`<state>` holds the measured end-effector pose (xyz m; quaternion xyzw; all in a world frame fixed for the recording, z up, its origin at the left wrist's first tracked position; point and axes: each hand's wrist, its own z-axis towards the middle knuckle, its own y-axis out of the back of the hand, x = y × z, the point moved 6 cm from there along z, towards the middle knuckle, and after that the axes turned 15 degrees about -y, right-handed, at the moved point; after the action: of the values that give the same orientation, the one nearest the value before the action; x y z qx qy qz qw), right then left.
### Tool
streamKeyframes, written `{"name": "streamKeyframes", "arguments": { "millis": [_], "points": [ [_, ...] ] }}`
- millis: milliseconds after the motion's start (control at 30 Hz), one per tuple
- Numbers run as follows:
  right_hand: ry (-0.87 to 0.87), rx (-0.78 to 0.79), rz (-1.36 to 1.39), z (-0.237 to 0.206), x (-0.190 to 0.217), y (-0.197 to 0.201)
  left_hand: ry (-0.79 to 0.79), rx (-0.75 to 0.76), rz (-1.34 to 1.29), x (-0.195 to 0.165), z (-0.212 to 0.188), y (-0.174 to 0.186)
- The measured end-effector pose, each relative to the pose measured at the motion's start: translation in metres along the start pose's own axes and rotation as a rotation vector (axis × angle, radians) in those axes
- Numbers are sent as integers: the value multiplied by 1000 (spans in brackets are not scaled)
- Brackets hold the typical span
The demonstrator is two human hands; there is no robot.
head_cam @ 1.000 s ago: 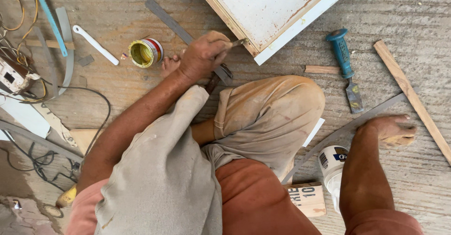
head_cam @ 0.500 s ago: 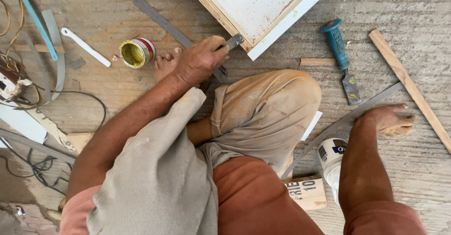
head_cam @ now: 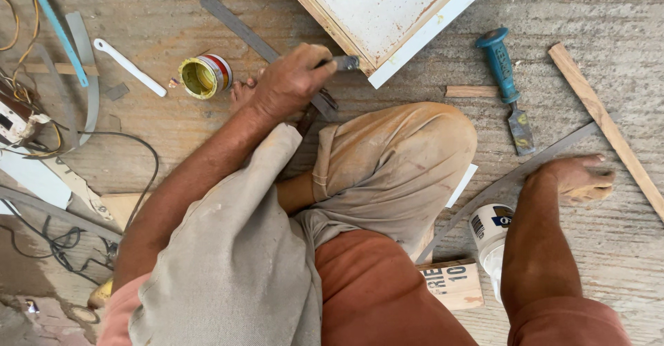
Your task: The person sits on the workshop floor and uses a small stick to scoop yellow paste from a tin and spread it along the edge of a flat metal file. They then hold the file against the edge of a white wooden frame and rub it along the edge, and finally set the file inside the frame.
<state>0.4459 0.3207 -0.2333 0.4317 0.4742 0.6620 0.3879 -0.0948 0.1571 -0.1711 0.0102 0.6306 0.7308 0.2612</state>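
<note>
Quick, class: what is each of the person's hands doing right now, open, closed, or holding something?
Left hand: closed around a small dark tool at the white board's edge.
Right hand: not in view.

A person sits on a concrete floor (head_cam: 609,263), seen from above. One hand (head_cam: 287,83) grips a small metal tool (head_cam: 344,62) whose tip touches the wooden edge of a white panel (head_cam: 387,7). Just left of that hand lies an open yellow tin (head_cam: 205,76), with a white stick (head_cam: 130,67) beyond it. Right of the panel lies a blue-handled chisel (head_cam: 505,83), then a wooden strip (head_cam: 605,124). Which hand it is cannot be told.
</note>
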Motion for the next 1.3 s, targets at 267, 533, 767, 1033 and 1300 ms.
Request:
{"name": "streamKeyframes", "arguments": {
  "millis": [267,533,767,1033,1300],
  "points": [
    [-114,235,152,1,-5,-17,176,-69,156,36,-12,6],
    [-64,62,25,5,-10,-10,274,-246,-7,42,-19,24],
    [-51,139,71,5,-4,-13,225,-215,-67,33,-10,19],
    [-71,53,-54,6,-7,-6,215,-265,-107,37,-11,29],
    [-42,10,-8,3,-5,0,360,-166,-23,72,-5,1]
  ]
}}
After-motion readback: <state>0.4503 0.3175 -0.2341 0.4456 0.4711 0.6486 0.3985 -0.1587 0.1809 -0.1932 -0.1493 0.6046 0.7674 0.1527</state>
